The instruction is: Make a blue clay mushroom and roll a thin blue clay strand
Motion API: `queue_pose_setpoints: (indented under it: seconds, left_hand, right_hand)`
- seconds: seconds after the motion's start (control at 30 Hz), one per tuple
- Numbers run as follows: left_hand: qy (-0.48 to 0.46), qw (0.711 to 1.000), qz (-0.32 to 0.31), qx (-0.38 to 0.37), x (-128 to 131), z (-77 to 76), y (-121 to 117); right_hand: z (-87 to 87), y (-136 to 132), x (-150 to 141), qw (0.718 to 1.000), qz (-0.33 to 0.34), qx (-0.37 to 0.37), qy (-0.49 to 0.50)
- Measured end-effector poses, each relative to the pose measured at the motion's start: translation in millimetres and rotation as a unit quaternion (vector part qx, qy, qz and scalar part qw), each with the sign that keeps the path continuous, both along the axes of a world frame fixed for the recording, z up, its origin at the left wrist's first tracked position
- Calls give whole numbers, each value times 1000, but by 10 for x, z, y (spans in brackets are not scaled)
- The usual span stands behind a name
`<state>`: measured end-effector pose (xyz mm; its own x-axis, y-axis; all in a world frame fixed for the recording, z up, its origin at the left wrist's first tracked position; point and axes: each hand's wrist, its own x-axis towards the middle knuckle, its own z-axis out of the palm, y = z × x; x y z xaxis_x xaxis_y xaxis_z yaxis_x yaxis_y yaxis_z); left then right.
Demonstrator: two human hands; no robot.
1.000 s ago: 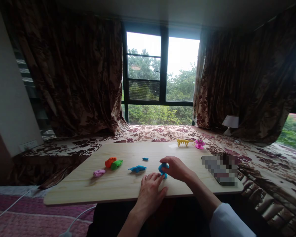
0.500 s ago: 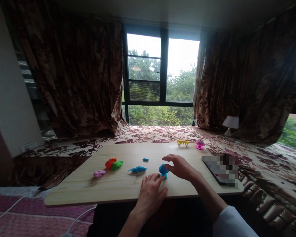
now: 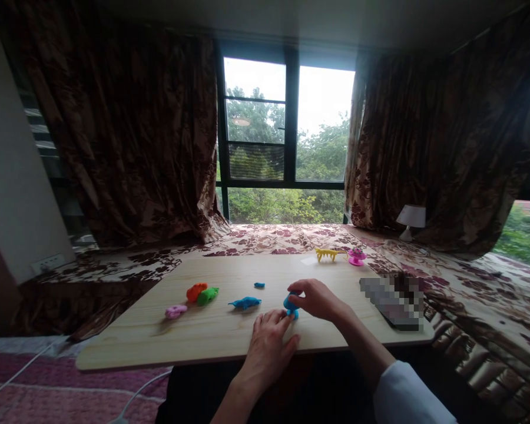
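Note:
A blue clay figure (image 3: 290, 302) with a rounded top on a small foot stands upright on the table. My right hand (image 3: 314, 298) reaches over it from the right, thumb and fingers closed around the rounded top. Low on the table, my left hand (image 3: 268, 338) lies with its fingers stretched out, the index fingertip at the figure's foot. To the left rests a long blue clay piece (image 3: 246, 302) with a pointed end. Behind that is a small blue clay bit (image 3: 259, 285).
Orange (image 3: 196, 292), green (image 3: 208, 296) and pink clay lumps (image 3: 175, 311) sit on the left of the wooden table (image 3: 136, 341). A yellow four-legged clay animal (image 3: 325, 254) and a pink stand-like clay piece (image 3: 356, 257) are at the back right. A partly blurred dark flat object (image 3: 393, 306) lies on the right.
My right hand's fingers have closed in on the rounded blue top, from apart to around it. My left hand stays in place. The view has shifted slightly.

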<state>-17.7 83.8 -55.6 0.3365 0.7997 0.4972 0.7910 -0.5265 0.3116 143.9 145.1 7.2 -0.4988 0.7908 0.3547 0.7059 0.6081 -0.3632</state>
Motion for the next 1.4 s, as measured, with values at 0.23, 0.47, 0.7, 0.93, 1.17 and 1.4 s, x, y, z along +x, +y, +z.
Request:
queue_pose_setpoints:
  seconds: [0.23,0.47,0.7,0.93,1.17,1.4]
  left_hand:
    - [-2,1000,7,5,-17,18,-25]
    - [-3,998,61,17,-340,-48,-8]
    - [1,994,102,37,-643,-55,102]
    - [3,991,127,42,-693,-48,141]
    - [16,987,149,51,-774,20,195]
    - [31,979,200,37,-922,355,637]
  right_hand:
    - [21,-66,111,998,-40,23,47]
    - [-362,-216,368,988,-125,30,90]
    - [-654,-82,28,984,-156,21,89]
    - [-640,-42,-6,986,-152,23,62]
    - [-666,164,159,977,-209,36,26]
    - [-670,207,279,975,-216,35,29]
